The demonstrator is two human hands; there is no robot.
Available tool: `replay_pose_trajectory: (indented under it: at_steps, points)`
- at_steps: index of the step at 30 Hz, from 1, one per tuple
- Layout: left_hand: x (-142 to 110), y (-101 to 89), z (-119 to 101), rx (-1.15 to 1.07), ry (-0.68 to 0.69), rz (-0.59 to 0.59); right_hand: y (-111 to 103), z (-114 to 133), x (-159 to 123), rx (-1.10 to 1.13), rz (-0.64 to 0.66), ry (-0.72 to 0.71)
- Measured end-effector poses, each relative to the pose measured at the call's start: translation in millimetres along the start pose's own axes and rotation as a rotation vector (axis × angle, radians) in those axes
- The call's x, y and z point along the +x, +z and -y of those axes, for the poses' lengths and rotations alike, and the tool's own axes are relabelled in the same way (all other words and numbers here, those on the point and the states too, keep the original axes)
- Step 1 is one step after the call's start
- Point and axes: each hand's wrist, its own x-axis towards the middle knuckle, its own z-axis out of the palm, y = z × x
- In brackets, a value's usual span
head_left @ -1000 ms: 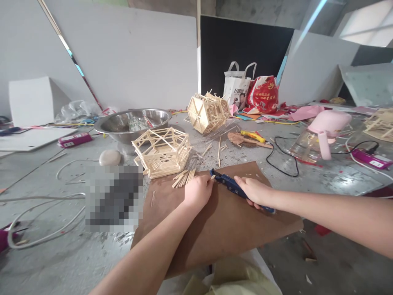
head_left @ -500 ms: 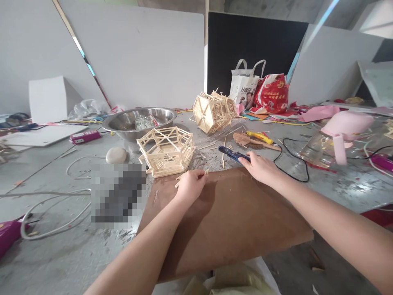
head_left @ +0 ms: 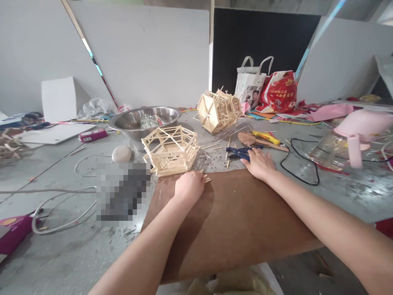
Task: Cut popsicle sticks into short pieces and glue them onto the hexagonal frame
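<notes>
My left hand [head_left: 190, 187] is closed around a few short thin wooden sticks [head_left: 208, 178], whose ends poke out beyond the fingers at the far edge of a brown board [head_left: 233, 221]. Just behind it stands an open hexagonal frame of wooden sticks [head_left: 172, 149]. My right hand [head_left: 261, 164] lies over blue-handled pliers [head_left: 240, 153] on the table, its fingers spread and touching the handles. The pliers' handles are apart. Loose stick pieces [head_left: 227, 153] lie beside the pliers.
A steel bowl [head_left: 123, 123] stands behind the frame, with a larger stick model [head_left: 215, 112] to its right. A carved wooden piece [head_left: 273, 144], a yellow-handled tool [head_left: 265, 137], a black cable [head_left: 284, 166] and a pink-lidded jug [head_left: 356, 151] are on the right. A pale mouse [head_left: 122, 154] lies left.
The pliers have turned and their handles have spread, while my right hand's fingers have loosened over them. The sticks in my left hand now point right. The view has shifted slightly left.
</notes>
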Motion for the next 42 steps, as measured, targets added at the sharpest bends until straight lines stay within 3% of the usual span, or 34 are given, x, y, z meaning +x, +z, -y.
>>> replay_pose_trajectory:
  at_steps: [3,6,11,16,21,27,33,37,40,42]
  points:
    - [-3.1,-3.6,-2.5,-0.096,-0.008,-0.111,-11.0,10.8,12.2,0.028,-0.089,-0.181]
    - [-7.2,-5.9,-7.1,-0.267,0.064,-0.191,-25.2,34.0,31.8,0.049,-0.074,-0.352]
    - [-15.2,1.1,-17.7,-0.458,0.513,0.04,-32.8,82.7,67.3,-0.016,0.024,-0.514]
    - [-17.0,12.5,-22.1,-0.394,0.614,0.077,-19.4,111.5,87.5,-0.036,0.093,-0.58]
    - [-13.4,14.2,-20.8,-0.445,0.568,0.037,-9.3,122.8,92.0,-0.068,0.14,-0.572]
    - [-10.6,12.9,-19.1,-0.588,0.437,-0.011,-11.8,123.1,85.8,-0.074,0.128,-0.553]
    - [-7.1,20.2,-15.7,-0.796,0.264,0.09,-22.9,115.6,84.4,-0.019,0.114,-0.556]
    - [-6.0,22.7,-16.9,-1.024,0.111,0.168,-42.0,105.4,81.1,0.077,0.028,-0.556]
    - [-4.4,22.6,-17.4,-1.08,0.064,0.177,-54.3,90.2,64.0,0.273,-0.09,-0.485]
    - [-2.6,23.3,-16.7,-1.093,0.06,0.18,-56.4,77.9,44.0,0.723,-0.129,-0.408]
